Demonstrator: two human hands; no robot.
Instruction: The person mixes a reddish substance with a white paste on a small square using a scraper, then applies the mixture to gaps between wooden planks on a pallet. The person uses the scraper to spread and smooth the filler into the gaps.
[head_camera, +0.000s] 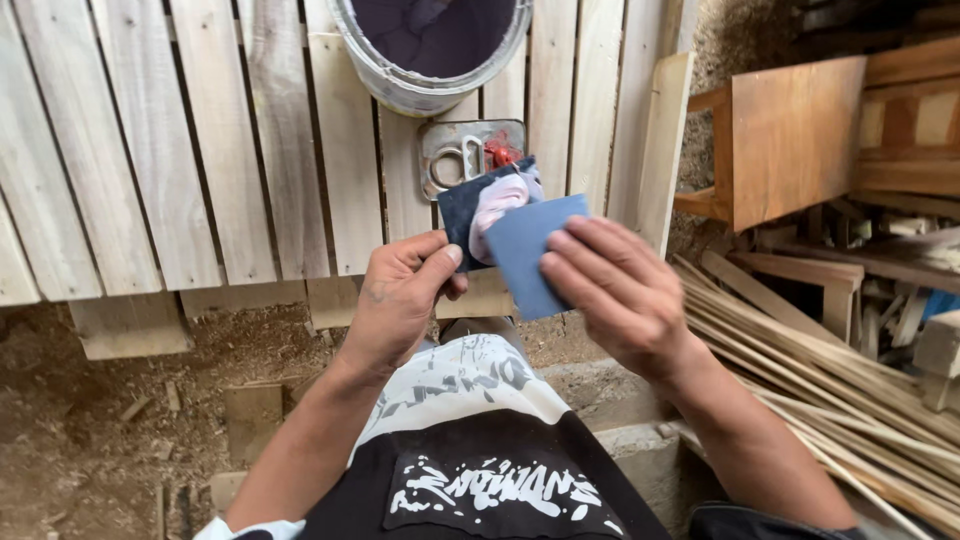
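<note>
Hands (400, 295) (610, 290) gripping sandpaper (522, 255), pallet edge (250, 290) beside

Both hands (510, 290) raised, fingers pinched

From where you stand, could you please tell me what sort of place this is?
Probably a woodworking yard or carpentry shop: a slatted panel of raw planks, a pile of offcut strips, and sawdust on the ground. Both hands hold sandpaper.

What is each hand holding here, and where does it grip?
Left hand pinches the dark sheet at its lower edge; right hand holds the blue sheet by its right side.
</note>
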